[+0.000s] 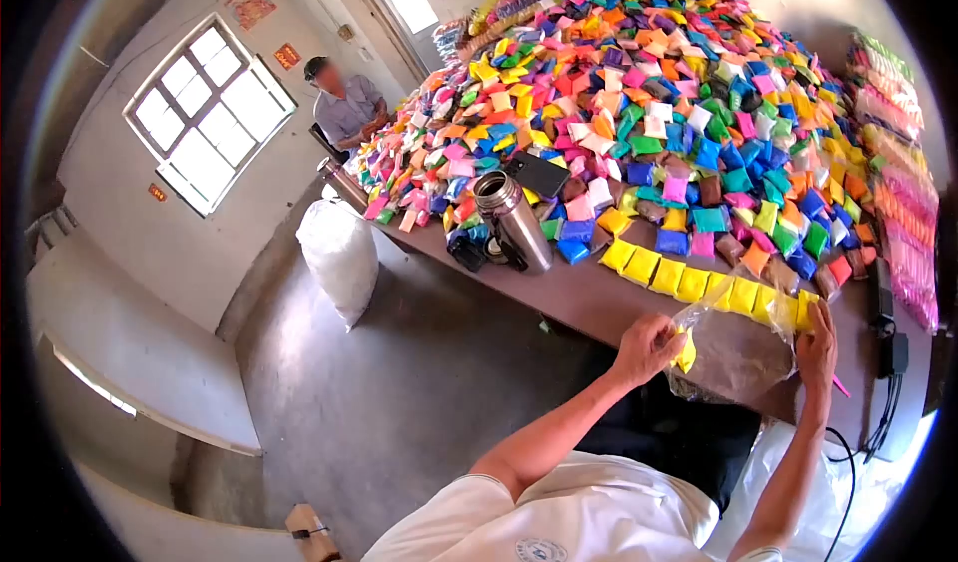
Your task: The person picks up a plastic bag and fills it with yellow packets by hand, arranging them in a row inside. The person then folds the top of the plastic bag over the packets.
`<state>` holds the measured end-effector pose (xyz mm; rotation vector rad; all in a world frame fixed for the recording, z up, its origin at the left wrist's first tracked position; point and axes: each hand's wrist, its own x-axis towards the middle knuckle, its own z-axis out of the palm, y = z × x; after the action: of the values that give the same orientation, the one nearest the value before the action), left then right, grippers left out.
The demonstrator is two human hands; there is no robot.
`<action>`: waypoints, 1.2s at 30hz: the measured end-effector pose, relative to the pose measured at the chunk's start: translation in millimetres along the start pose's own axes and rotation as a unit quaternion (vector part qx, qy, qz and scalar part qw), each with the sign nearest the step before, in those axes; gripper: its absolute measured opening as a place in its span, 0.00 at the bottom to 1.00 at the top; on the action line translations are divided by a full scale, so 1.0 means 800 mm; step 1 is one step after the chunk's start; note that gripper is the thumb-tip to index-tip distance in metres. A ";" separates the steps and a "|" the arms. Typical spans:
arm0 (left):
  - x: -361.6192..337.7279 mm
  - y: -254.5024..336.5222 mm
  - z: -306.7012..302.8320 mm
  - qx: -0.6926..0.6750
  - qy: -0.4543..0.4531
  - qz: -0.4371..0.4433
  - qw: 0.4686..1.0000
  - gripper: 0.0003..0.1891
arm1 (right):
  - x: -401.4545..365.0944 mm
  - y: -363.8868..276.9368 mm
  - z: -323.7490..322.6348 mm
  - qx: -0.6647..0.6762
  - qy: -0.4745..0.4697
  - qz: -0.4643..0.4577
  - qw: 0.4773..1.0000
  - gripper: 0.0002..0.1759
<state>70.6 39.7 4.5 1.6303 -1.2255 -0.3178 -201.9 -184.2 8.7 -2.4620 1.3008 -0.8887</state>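
Near the table's front edge, my left hand [647, 347] is closed on a small yellow packet [686, 350] and the edge of a clear plastic bag. The clear bag [738, 355] spreads between my two hands over the brown tabletop. At the right, my right hand [816, 347] touches the bag's other side, by the right end of a row of yellow packets [691, 283]. Its fingertips meet the last packet there, and whether they grip the bag or that packet is unclear. The row lies side by side in front of the heap.
A huge heap of colourful packets [649, 93] covers the table [589, 297]. A steel flask [514, 225] and a black phone [537, 175] stand and lie left. Black adapters [891, 354] with cables are right. Another person [346, 103] sits beyond; a white sack [337, 255] stands on the floor.
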 end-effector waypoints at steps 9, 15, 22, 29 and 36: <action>0.000 -0.001 0.000 0.005 -0.001 0.008 1.000 0.22 | 0.015 0.026 0.011 -0.002 0.011 -0.002 1.000 0.26; 0.000 0.001 0.000 0.008 0.011 0.020 1.000 0.21 | -0.001 0.087 0.034 0.122 0.137 0.138 0.973 0.19; -0.002 -0.002 0.004 -0.033 0.006 -0.020 0.999 0.19 | -0.067 -0.040 -0.057 0.367 0.248 0.139 0.886 0.21; -0.001 -0.024 0.011 -0.038 0.018 0.012 0.999 0.12 | -0.077 -0.176 -0.056 0.364 -0.034 0.100 0.925 0.17; -0.002 -0.001 0.006 -0.054 0.022 -0.004 0.998 0.13 | -0.059 -0.212 -0.038 0.171 -0.026 -0.004 0.985 0.11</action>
<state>66.9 38.6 1.5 1.5414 -1.1494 -0.3462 -126.1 -44.5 89.8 -2.2070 1.0235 -0.9533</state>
